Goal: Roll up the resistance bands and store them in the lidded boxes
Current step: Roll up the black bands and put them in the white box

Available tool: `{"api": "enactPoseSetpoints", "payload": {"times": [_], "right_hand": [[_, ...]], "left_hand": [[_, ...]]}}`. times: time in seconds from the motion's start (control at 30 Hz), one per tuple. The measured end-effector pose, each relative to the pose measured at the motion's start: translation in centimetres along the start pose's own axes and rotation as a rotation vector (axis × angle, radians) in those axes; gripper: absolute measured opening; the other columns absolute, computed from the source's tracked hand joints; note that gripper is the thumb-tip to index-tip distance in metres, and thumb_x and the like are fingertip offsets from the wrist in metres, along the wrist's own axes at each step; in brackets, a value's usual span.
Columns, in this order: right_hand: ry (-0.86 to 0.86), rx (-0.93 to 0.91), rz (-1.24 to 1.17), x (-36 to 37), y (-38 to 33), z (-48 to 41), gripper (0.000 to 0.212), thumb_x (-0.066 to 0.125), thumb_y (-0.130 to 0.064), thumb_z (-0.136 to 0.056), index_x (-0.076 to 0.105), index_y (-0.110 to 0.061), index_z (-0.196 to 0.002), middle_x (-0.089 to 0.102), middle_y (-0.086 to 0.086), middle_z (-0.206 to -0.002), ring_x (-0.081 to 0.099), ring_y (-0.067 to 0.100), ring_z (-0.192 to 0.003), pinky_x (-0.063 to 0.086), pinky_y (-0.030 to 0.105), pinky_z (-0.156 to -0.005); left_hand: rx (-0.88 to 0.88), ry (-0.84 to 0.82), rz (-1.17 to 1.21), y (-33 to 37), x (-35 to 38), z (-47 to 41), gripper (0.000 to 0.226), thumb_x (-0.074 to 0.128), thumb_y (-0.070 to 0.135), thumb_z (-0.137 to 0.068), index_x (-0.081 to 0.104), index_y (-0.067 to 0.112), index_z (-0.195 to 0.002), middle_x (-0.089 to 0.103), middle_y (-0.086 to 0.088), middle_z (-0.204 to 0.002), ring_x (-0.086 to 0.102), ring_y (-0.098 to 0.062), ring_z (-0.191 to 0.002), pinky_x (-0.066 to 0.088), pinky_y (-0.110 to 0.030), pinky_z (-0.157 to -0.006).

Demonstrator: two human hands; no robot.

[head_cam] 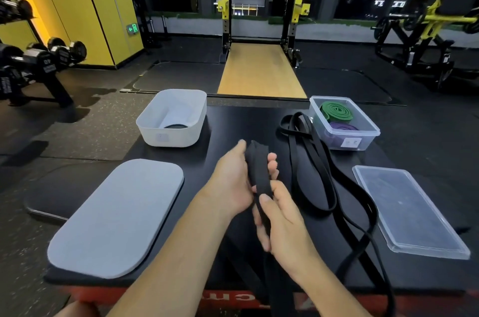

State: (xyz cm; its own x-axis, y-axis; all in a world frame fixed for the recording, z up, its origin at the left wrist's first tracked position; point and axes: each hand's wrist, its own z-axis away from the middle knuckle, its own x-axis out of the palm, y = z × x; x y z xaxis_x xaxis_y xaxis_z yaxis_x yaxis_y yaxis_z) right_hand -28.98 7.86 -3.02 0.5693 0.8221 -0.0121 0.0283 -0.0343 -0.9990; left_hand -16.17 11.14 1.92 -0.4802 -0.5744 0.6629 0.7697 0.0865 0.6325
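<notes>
Now | left hand [233,176] fingers [272,161] curled round flat black band [259,169] | right hand [280,220] pinching it

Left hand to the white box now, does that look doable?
Probably yes for reach: bare table lies between the left hand and the open white box. But it grips the black band, as does the right hand.

Black table [241,122]: boxes [166,135], lids [116,215], band [298,158]

Black band [256,169] between both hands [255,195]
</notes>
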Motion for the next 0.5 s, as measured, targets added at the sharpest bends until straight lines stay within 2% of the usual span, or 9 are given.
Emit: {"api": "enactPoseSetpoints", "payload": {"times": [0.07, 0.1, 0.17, 0.23, 0.3, 0.37, 0.43, 0.5], "right_hand": [[0.041, -0.038, -0.020, 0.6, -0.1, 1.0, 0.019, 0.042, -0.014, -0.109, 0.051, -0.028, -0.118, 0.065, 0.008, -0.081, 0.054, 0.026, -0.049, 0.048, 0.037, -0.050], [0.078, -0.041, -0.077, 0.7, 0.0, 1.2, 0.017, 0.046, -0.012, -0.107, 0.046, -0.025, -0.118, 0.070, 0.010, -0.087, 0.062, 0.029, -0.055, 0.054, 0.041, -0.057], [0.188, -0.012, -0.285, 0.3, 0.7, 0.7, 0.018, 0.054, -0.018, -0.097, 0.041, -0.019, -0.110, 0.074, 0.012, -0.098, 0.070, 0.029, -0.077, 0.056, 0.045, -0.072], [0.256, 0.002, -0.428, -0.7, 0.8, -0.6, 0.022, 0.053, -0.030, -0.091, 0.046, -0.014, -0.104, 0.071, 0.012, -0.102, 0.069, 0.027, -0.094, 0.052, 0.041, -0.080], [0.216, 0.062, -0.453, -1.3, 0.2, -2.0, 0.035, 0.042, -0.040, -0.104, 0.059, -0.009, -0.100, 0.069, 0.010, -0.091, 0.066, 0.024, -0.087, 0.051, 0.032, -0.077], [0.140, 0.170, -0.479, -1.7, -0.7, -3.4, 0.053, 0.029, -0.048, -0.110, 0.064, -0.010, -0.095, 0.064, 0.011, -0.076, 0.060, 0.025, -0.067, 0.048, 0.028, -0.060], [0.100, 0.278, -0.459, -2.1, -1.2, -4.8, 0.046, 0.038, -0.046, -0.108, 0.062, -0.015, -0.085, 0.058, 0.012, -0.069, 0.058, 0.030, -0.066, 0.047, 0.029, -0.052], [0.152, 0.267, -0.377, -2.5, -1.3, -6.2, 0.024, 0.049, -0.023, -0.106, 0.064, -0.014, -0.089, 0.056, 0.005, -0.065, 0.060, 0.029, -0.073, 0.052, 0.030, -0.061]], "left_hand": [[0.101, -0.065, -0.076, -0.6, 0.5, 1.0, 0.025, 0.049, 0.033, -0.110, 0.054, 0.009, -0.117, 0.059, 0.000, -0.076, 0.052, -0.014, -0.061, 0.052, -0.031, -0.074], [0.180, -0.117, -0.091, -0.9, 0.5, 1.6, 0.018, 0.049, 0.027, -0.109, 0.052, 0.013, -0.120, 0.053, 0.001, -0.074, 0.045, -0.013, -0.059, 0.050, -0.029, -0.070], [0.298, -0.274, -0.074, -1.3, 0.0, 2.6, 0.022, 0.047, 0.023, -0.109, 0.053, 0.012, -0.127, 0.042, 0.002, -0.071, 0.035, -0.012, -0.055, 0.047, -0.028, -0.070], [0.362, -0.350, -0.102, -1.4, -0.5, 3.1, 0.022, 0.045, 0.024, -0.109, 0.054, 0.010, -0.123, 0.038, 0.001, -0.071, 0.032, -0.013, -0.055, 0.047, -0.030, -0.072], [0.322, -0.265, -0.176, -1.7, -1.0, 3.2, 0.034, 0.043, 0.028, -0.111, 0.058, -0.001, -0.121, 0.038, -0.001, -0.071, 0.032, -0.014, -0.056, 0.047, -0.030, -0.071], [0.237, -0.173, -0.252, -2.4, -1.7, 2.9, 0.048, 0.042, 0.037, -0.112, 0.067, 0.000, -0.127, 0.039, -0.001, -0.070, 0.032, -0.014, -0.057, 0.047, -0.030, -0.067], [0.195, -0.145, -0.309, -3.2, -2.6, 2.8, 0.051, 0.042, 0.042, -0.111, 0.073, 0.005, -0.123, 0.038, 0.000, -0.067, 0.031, -0.015, -0.056, 0.047, -0.029, -0.065], [0.169, -0.205, -0.371, -3.6, -3.4, 3.0, 0.048, 0.041, 0.040, -0.111, 0.073, 0.006, -0.122, 0.036, 0.000, -0.064, 0.029, -0.014, -0.054, 0.046, -0.030, -0.065]]}}
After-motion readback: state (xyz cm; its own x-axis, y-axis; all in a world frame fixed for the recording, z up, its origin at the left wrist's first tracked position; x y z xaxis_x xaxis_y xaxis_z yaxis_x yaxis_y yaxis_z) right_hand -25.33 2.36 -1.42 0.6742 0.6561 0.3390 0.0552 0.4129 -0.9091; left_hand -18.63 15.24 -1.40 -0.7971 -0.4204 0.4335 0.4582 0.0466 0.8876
